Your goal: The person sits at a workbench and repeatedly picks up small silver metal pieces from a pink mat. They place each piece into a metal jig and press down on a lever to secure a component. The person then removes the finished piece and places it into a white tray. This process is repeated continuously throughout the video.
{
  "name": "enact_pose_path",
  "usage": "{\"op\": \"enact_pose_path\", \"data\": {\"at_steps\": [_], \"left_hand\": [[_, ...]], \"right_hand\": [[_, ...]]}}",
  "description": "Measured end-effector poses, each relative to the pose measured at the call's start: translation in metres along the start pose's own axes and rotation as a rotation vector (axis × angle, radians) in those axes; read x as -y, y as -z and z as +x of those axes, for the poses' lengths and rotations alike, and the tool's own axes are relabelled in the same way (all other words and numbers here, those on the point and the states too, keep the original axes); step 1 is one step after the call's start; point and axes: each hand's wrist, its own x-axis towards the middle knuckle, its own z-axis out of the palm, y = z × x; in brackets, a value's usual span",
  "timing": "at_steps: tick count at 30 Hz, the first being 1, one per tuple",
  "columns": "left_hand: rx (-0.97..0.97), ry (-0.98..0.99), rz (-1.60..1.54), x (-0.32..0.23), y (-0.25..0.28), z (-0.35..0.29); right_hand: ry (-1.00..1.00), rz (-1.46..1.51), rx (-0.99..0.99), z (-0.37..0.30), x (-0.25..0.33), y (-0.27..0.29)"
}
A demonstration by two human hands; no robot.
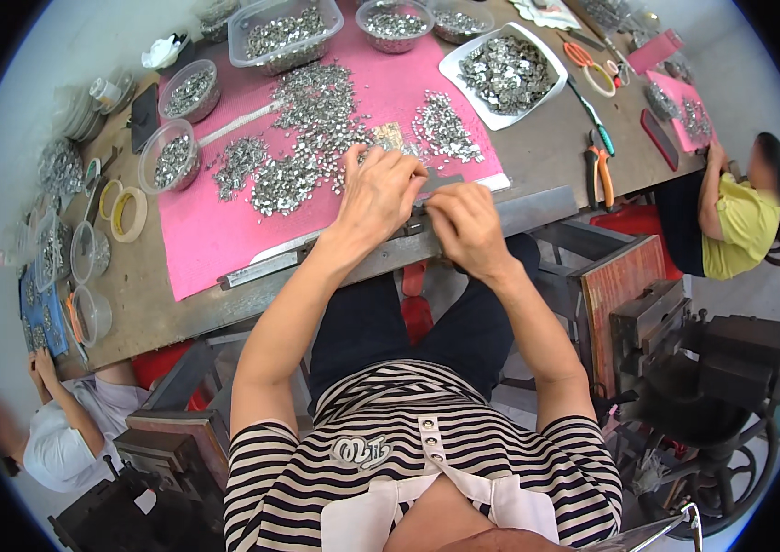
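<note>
My left hand (pixel 379 195) is bent over the table's front edge, fingers curled and fingertips pressed together. Close beside it, my right hand (pixel 469 226) pinches with thumb and forefinger. Whatever either hand holds is too small or hidden to make out. Both meet above a dark metal fixture (pixel 406 224) on the edge, which they partly cover. Just beyond my left hand, small shiny metal pieces (pixel 291 182) lie heaped on a pink mat (pixel 195 241). A smaller heap of metal pieces (pixel 446 129) lies beyond my right hand.
Clear tubs (pixel 169 158) and a white tray (pixel 460 109) hold more pieces. Orange-handled pliers (pixel 603 175), scissors (pixel 583 57) and tape rolls (pixel 128 216) lie around. A metal strip (pixel 266 270) runs along the edge. Co-workers sit at left (pixel 77 432) and right (pixel 735 221), beside black machines (pixel 712 368).
</note>
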Motion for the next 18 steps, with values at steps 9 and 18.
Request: {"op": "enact_pose_path", "data": {"at_steps": [9,18], "left_hand": [[0.063,-0.012,0.251,-0.002,-0.034,0.030],[0.091,-0.061,0.250,-0.002,-0.040,0.031]], "right_hand": [[-0.306,-0.202,-0.031,-0.004,-0.062,0.041],[-0.228,-0.239,0.088,0.018,-0.060,0.017]]}}
